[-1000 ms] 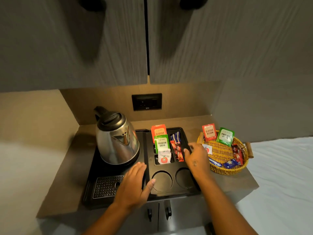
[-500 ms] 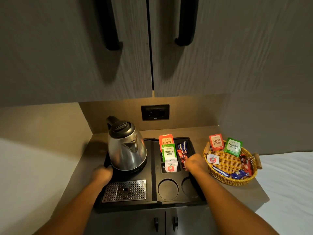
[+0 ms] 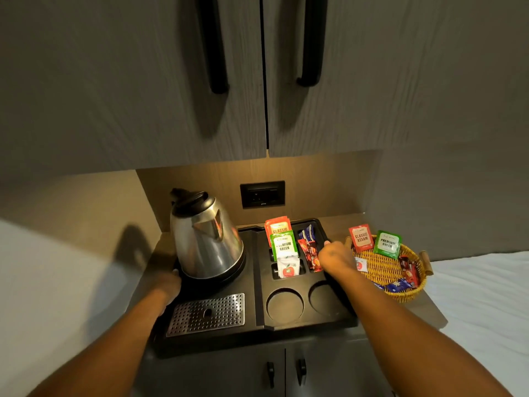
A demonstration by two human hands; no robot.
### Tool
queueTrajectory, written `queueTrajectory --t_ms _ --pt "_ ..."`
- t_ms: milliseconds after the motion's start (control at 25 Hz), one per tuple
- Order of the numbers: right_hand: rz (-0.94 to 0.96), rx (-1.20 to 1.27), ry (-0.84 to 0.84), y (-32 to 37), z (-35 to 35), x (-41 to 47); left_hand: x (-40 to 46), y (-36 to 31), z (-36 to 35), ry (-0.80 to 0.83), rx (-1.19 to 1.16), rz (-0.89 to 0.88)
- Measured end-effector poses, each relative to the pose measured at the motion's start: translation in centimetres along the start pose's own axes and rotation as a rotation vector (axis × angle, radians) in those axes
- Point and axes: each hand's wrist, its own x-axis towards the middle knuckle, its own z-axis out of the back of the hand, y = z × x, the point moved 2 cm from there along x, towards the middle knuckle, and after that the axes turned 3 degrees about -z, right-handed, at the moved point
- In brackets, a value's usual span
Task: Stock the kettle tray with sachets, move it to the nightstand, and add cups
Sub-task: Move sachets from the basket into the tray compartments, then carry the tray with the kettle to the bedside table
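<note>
Left hand (image 3: 169,285): curled over the left edge of the black kettle tray (image 3: 257,332), just beside the kettle's base; fingers wrapped on the rim, so it is clamped on the tray.
Right hand (image 3: 335,257): set on the tray's right edge beside the sachet slots, thumb tip showing at the rim; it appears to grip the tray too, though the fingers are hidden behind the hand.
Kettle tray: sits on the grey surface (image 3: 429,313) under two tall cabinet doors, directly between the two hands.
Kettle (image 3: 204,239): shiny steel with a black lid, upright on the tray's back left part.
Drip grate (image 3: 207,313): perforated metal plate at the tray's front left.
Cup wells (image 3: 284,306): two round recesses at the tray's front right, nothing in them.
Sachets in tray (image 3: 283,245): an orange "Classic" packet, a green "Premium Green" packet and a white one with a red apple stand upright in slots; red and blue stick packets lie in the slot to their right.
Wicker basket (image 3: 406,293): just right of the tray, behind the right hand, holding one orange and one green tea packet upright plus a few red and blue sticks.
Bed (image 3: 486,310): white sheet at the right, next to the surface.
Change from half a second ago: both hands sit at much the same tray edges; the left has closed further round the rim.
Change from one second ago: then the left hand lay flat at the tray's front middle; now it is at the left edge.
</note>
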Motion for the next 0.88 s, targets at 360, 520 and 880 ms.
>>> queueTrajectory --t_ms 360,520,880 --pt "-0.033 0.012 -0.132 -4.3 6.5 -2.0 -5.1 -8.0 1.3 0.024 -0.053 -0.288" --pt "0.009 0.005 -0.168 -13.5 11.5 -2.8 -11.0 -11.9 -3.8 0.143 0.054 -0.251" --pt "-0.403 0.040 -0.414 -50.3 32.5 -15.0 -39.8 -26.1 -25.6 0.501 0.197 -0.675"
